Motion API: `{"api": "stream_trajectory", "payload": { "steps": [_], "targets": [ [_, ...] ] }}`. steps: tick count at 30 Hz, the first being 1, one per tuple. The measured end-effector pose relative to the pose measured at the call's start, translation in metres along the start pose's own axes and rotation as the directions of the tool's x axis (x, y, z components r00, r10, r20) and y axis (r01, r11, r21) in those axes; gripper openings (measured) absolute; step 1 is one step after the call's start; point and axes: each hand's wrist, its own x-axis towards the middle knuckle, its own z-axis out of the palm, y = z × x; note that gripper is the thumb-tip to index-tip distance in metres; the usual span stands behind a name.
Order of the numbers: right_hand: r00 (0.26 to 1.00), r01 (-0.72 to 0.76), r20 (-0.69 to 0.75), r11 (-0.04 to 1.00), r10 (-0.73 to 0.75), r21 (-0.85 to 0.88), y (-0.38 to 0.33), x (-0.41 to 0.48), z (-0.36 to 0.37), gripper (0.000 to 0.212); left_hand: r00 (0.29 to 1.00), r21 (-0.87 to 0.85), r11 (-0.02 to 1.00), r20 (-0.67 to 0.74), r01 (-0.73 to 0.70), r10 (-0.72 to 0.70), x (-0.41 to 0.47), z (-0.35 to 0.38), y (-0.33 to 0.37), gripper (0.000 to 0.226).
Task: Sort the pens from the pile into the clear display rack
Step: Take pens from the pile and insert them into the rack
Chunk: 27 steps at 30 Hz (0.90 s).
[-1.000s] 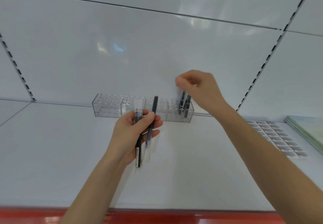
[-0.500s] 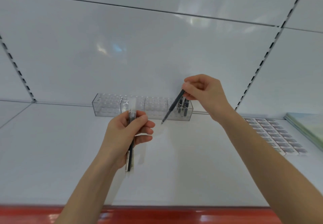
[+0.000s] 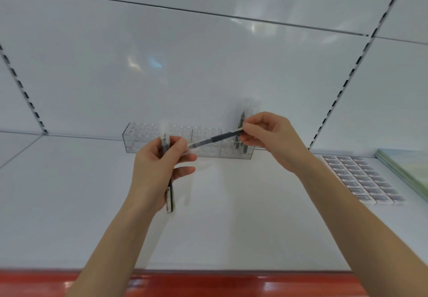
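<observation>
Pen (image 3: 215, 138) pinched at its upper end between thumb and fingers (image 3: 254, 122) of right hand (image 3: 275, 141). It slants down-left in front of rack (image 3: 148, 139), tip close to left hand (image 3: 155, 169). Left hand curled round spare pens (image 3: 169, 194), roughly upright. Racked pens (image 3: 240, 120) stand at rack's right end. Rack sits at back of shelf (image 3: 231, 215). Judgement: pen light, stiff, smooth-barrelled, could slip. Best held near the top, tip down, for dropping into a cell.
</observation>
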Motion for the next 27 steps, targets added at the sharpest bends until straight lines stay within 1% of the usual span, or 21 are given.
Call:
{"api": "stream_trajectory", "payload": {
  "steps": [1,2,3,5,7,8,9,10,11,12,14,15,16,17,18,20,21,22,24,27],
  "targets": [
    [0.995,0.097,0.035,0.967,-0.092,-0.234,0.0,-0.001,-0.001,0.007,1.0,0.011,1.0,-0.002,-0.009,0.01,0.001,-0.001,0.0,0.004],
    [0.979,0.204,0.106,0.892,-0.176,-0.404,-0.001,-0.003,0.001,0.006,1.0,0.022,1.0,-0.003,-0.018,0.019,0.002,-0.001,0.0,0.004],
    [0.957,0.29,0.18,0.817,-0.229,-0.499,-0.002,-0.005,0.004,0.008,1.0,0.034,0.999,-0.005,-0.027,0.028,0.003,0.0,-0.001,0.004],
    [0.915,0.401,0.296,0.68,-0.273,-0.614,-0.007,-0.012,0.014,0.017,0.999,0.052,0.998,-0.01,-0.041,0.041,0.005,0.003,-0.002,0.005],
    [0.862,0.504,0.387,0.466,-0.328,-0.728,-0.011,-0.018,0.024,0.023,0.999,0.058,0.998,0.0,-0.039,0.039,0.006,0.006,-0.003,0.006],
    [0.841,0.534,0.426,0.389,-0.334,-0.75,-0.012,-0.02,0.028,0.024,0.999,0.062,0.997,0.012,-0.037,0.036,0.005,0.007,-0.003,0.007],
    [0.83,0.552,0.451,0.369,-0.329,-0.748,-0.012,-0.02,0.03,0.025,0.999,0.067,0.997,0.022,-0.036,0.035,0.005,0.009,-0.003,0.008],
    [0.828,0.558,0.462,0.4,-0.317,-0.727,-0.01,-0.02,0.032,0.024,0.999,0.074,0.997,0.026,-0.036,0.034,0.005,0.009,-0.003,0.008],
    [0.841,0.541,0.445,0.469,-0.307,-0.699,-0.009,-0.017,0.032,0.022,0.999,0.086,0.996,0.026,-0.035,0.033,0.005,0.009,-0.003,0.009],
    [0.874,0.485,0.396,0.562,-0.281,-0.671,-0.009,-0.013,0.03,0.019,0.999,0.1,0.994,0.026,-0.033,0.031,0.005,0.009,-0.003,0.01],
    [0.953,0.3,0.201,0.781,-0.225,-0.547,-0.011,0.0,0.02,0.011,1.0,0.106,0.994,0.019,-0.009,0.007,0.007,0.006,-0.004,0.015],
    [0.976,0.215,0.084,0.875,-0.199,-0.434,-0.013,0.007,0.014,0.015,1.0,0.092,0.996,0.012,0.018,-0.019,0.008,0.004,-0.005,0.018],
    [0.985,0.156,-0.023,0.933,-0.172,-0.325,-0.015,0.015,0.008,0.024,0.999,0.074,0.996,0.007,0.048,-0.048,0.009,0.002,-0.006,0.022],
    [0.982,0.128,-0.105,0.961,-0.158,-0.247,-0.018,0.022,0.003,0.03,0.997,0.06,0.995,0.007,0.078,-0.078,0.009,0.0,-0.007,0.023],
    [0.974,0.129,-0.158,0.973,-0.161,-0.194,-0.02,0.029,-0.001,0.031,0.994,0.044,0.993,0.012,0.108,-0.109,0.01,-0.002,-0.008,0.024],
    [0.959,0.155,-0.213,0.976,-0.185,-0.15,-0.026,0.042,-0.004,0.024,0.986,-0.004,0.986,0.036,0.164,-0.164,0.011,-0.004,-0.01,0.021],
    [0.952,0.173,-0.222,0.969,-0.21,-0.176,-0.028,0.048,-0.003,0.017,0.982,-0.028,0.983,0.051,0.183,-0.182,0.011,-0.004,-0.011,0.02],
    [0.946,0.184,-0.219,0.953,-0.238,-0.239,-0.028,0.052,-0.001,0.012,0.979,-0.042,0.98,0.065,0.195,-0.192,0.012,-0.004,-0.012,0.02],
    [0.941,0.199,-0.186,0.907,-0.282,-0.37,-0.023,0.057,0.003,0.012,0.978,-0.047,0.98,0.086,0.195,-0.19,0.012,-0.005,-0.014,0.018],
    [0.936,0.216,-0.155,0.862,-0.316,-0.459,-0.01,0.061,0.004,0.01,0.982,-0.07,0.982,0.085,0.176,-0.17,0.012,-0.007,-0.016,0.013]
  ]
}}
